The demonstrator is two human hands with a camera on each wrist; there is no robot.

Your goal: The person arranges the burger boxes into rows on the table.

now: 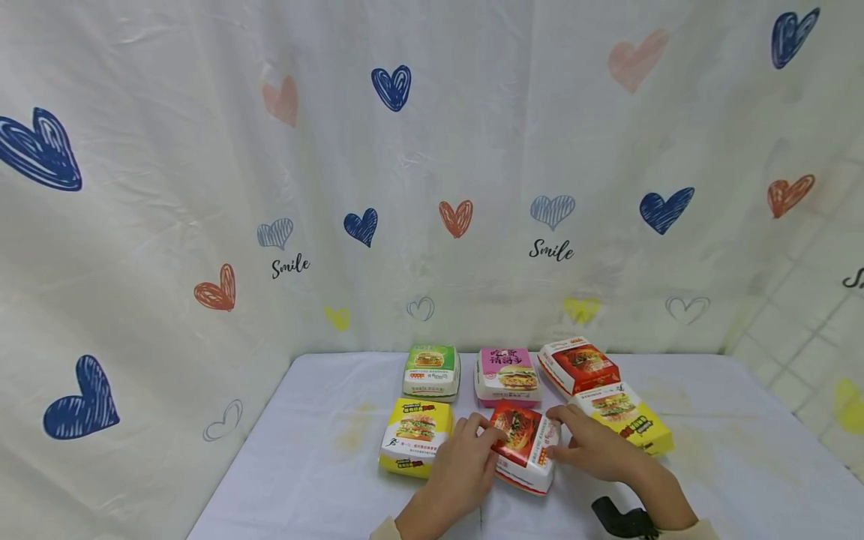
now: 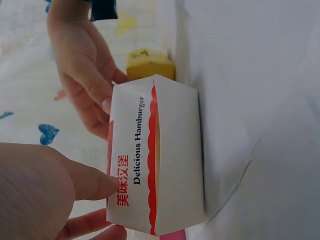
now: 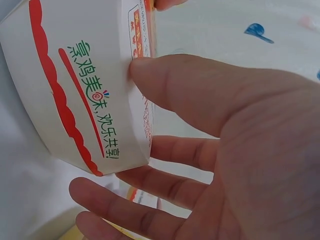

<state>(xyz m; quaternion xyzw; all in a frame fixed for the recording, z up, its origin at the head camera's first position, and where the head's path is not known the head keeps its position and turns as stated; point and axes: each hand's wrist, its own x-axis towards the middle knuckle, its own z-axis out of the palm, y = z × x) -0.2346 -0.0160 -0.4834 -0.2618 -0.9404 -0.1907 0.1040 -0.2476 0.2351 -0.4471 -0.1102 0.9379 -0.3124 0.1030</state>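
Note:
A red and white hamburger box (image 1: pixel 521 442) sits at the front of the table, turned slightly. My left hand (image 1: pixel 464 459) holds its left side, the thumb (image 2: pixel 97 181) on the front face marked "Delicious Hamburger" and other fingers round the corner. At the opposite side, my right hand (image 1: pixel 597 442) grips it, with the thumb (image 3: pixel 170 80) on the upper edge and a finger at the back corner. The lid looks closed; the left wrist view shows a narrow gap under its scalloped red edge. Left of it lies a yellow and white burger box (image 1: pixel 416 435), close to my left hand.
Behind stand a green burger box (image 1: pixel 432 371), a pink one (image 1: pixel 508 375) and another red one (image 1: pixel 579 365). A yellow box (image 1: pixel 624 416) lies tilted against the red one, just beyond my right hand. A heart-printed curtain (image 1: pixel 432 165) hangs behind the white-covered table (image 1: pixel 304 442).

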